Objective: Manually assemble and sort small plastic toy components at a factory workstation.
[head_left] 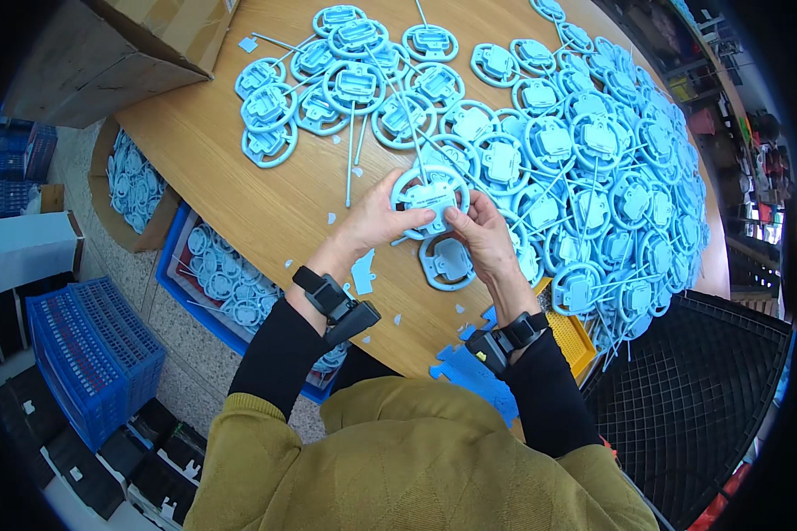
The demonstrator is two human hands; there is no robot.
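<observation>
Between my two hands is a light blue toy steering wheel (432,196), its flat centre plate facing up and a thin rod rising from its top. My left hand (379,215) grips its left side, thumb laid across the plate. On the opposite side my right hand (487,232) closes round the rim, thumb pressed at the plate's lower right. Just under it a loose steering wheel part (447,262) rests on the table, hollow side up and partly covered by my hands. A flat light blue scrap (363,273) sits near my left wrist.
A large heap of steering wheels (593,168) covers the table's right side; a smaller group (354,84) lies at the far left. A yellow tray (572,338) and blue foam mat (478,376) are near me. Left of the wooden table (212,124) stand a cardboard box (119,57) and blue crates (97,350).
</observation>
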